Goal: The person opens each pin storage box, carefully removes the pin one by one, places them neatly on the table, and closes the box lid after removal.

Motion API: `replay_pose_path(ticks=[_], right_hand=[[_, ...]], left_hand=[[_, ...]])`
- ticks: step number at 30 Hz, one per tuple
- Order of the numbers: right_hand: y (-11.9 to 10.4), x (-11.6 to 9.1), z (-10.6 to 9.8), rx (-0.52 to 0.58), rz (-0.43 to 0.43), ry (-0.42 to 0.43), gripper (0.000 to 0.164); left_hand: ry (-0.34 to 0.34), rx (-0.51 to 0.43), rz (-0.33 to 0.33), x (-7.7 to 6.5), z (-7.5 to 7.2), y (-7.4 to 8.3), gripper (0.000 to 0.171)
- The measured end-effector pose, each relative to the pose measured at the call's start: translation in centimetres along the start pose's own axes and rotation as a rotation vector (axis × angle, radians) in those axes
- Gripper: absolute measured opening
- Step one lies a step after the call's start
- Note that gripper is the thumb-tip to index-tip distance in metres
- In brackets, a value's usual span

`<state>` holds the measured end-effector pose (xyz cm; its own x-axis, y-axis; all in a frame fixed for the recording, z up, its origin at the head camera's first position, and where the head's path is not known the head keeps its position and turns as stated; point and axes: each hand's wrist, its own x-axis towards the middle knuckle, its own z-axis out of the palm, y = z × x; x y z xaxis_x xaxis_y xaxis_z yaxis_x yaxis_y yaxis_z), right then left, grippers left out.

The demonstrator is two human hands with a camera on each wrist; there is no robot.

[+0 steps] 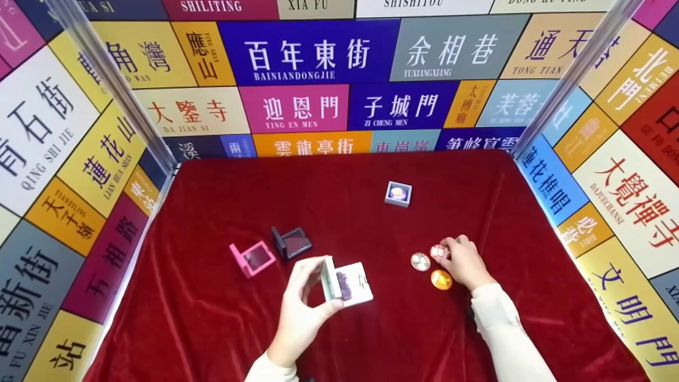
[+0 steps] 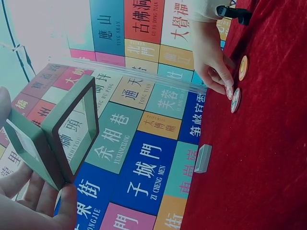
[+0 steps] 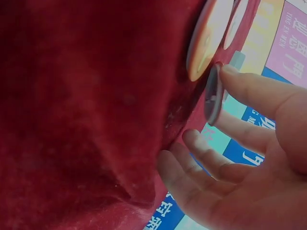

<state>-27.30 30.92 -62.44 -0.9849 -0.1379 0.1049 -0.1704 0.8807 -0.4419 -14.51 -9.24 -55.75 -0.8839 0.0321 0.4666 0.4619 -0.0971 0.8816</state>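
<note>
Left hand (image 1: pixel 303 312) — gripping green case (image 1: pixel 330 281) | right hand (image 1: pixel 468 263) — pinching round badge (image 1: pixel 438 251) | red cloth (image 1: pixel 339 207) | sign-covered walls (image 1: pixel 307 50)

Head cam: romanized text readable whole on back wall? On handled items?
"BAINIANDONGJIE": blue panel
"YUXIANGXIANG": gray panel
"SHILITING": magenta panel
"XIA FU": beige panel
"SHISHITOU": white panel
"YING SHAN": orange panel
"DA JIAN SI": cream panel
"YING EN MEN": pink panel
"ZI CHENG MEN": lower blue panel
Other panels: small, cut off or hidden
Case in left hand: none legible
Badge in right hand: none legible
</note>
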Motion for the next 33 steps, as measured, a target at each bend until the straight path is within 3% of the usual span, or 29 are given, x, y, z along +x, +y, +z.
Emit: replay_pose_path(ticks=[8, 13, 17, 23, 29, 33], right_hand=[[0.0, -0.1, -0.1, -0.04, 0.011, -0.042, 0.036], [0.1, -0.1, 0.1, -0.056, 0.015, -0.061, 0.038], [0.3, -0.1, 0.4, -0.065, 0.035, -0.064, 0.039], [0.5, -0.3, 0.6, -0.077, 0.012, -0.038, 0.04], [0.6, -0.4, 0.7, -0.09, -0.009, -0.017, 0.039], [0.5, -0.5, 0.7, -0.085, 0.006, -0.025, 0.038]], left_hand=[[0.018, 0.049, 0.0, 0.1, -0.5, 0.1, 0.08], [0.029, 0.07, -0.017, 1.2, -2.7, 0.7, 0.075], [0.066, 0.141, -0.051, 3.3, -6.1, 1.7, 0.068], [0.09, 0.335, -0.131, 7.8, -13.0, 2.4, 0.07], [0.03, 0.551, -0.299, 11.2, -20.5, -0.1, 0.077], [-0.037, 0.658, -0.379, 12.2, -23.8, -2.7, 0.076]])
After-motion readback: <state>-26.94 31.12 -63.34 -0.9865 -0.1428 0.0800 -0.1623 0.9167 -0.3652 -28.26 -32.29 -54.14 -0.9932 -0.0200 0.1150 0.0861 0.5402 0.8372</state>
